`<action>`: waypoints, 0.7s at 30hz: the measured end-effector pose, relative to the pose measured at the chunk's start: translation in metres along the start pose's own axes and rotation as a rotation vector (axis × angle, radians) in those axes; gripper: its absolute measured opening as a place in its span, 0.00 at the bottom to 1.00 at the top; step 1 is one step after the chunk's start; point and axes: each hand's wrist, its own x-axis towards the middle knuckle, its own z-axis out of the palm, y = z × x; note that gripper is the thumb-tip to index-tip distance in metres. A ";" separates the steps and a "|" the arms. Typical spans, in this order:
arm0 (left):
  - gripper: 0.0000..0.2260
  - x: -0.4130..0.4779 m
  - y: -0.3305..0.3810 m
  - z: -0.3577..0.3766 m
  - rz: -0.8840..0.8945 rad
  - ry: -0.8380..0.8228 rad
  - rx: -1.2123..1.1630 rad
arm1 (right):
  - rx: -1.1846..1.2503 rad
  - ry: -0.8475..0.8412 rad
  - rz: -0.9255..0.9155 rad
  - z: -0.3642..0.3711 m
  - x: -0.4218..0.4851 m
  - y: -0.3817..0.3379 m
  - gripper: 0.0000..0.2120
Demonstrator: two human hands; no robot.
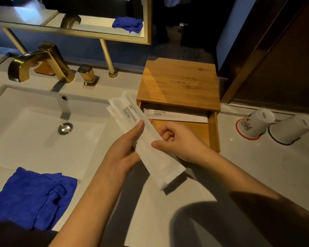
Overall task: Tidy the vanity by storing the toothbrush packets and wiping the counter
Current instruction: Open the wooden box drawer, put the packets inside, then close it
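Both hands, left hand (127, 148) and right hand (178, 141), pinch toothbrush packets (144, 138) before open drawer (194, 129).

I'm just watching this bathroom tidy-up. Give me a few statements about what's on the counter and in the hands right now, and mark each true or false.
1. Both hands hold white toothbrush packets above the counter. True: the left hand grips them from the side, and the right hand pinches them near the middle.
2. The wooden box's drawer is shut. False: it is pulled open.
3. One packet already lies in the drawer. True.
4. The blue cloth is in the sink basin. False: it lies on the counter at the sink's near edge.
5. The two white cups stand upside down. True.
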 end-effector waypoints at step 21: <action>0.13 -0.002 0.011 -0.023 -0.014 0.127 -0.183 | -0.543 0.106 0.095 -0.063 0.036 0.044 0.12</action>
